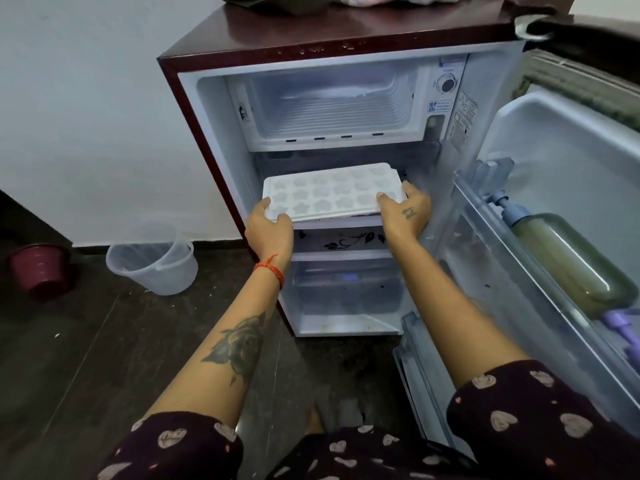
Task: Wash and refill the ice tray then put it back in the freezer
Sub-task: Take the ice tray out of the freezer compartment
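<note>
A white ice tray (pixel 332 192) with several flower-shaped cells is held level in front of the open small fridge (pixel 207 109). My left hand (pixel 268 226) grips its near left corner. My right hand (pixel 407 209) grips its right end, thumb on top. The tray is just below the freezer compartment (pixel 332 105), which stands open at the top of the fridge with a patch of frost on its floor. Whether the cells hold water cannot be made out.
The fridge door (pixel 561 209) is swung open to the right, with a bottle (pixel 568 261) lying in its rack. A clear plastic jug (pixel 152 261) and a maroon pot (pixel 41 268) stand on the dark floor at left. Cloth lies on the fridge top.
</note>
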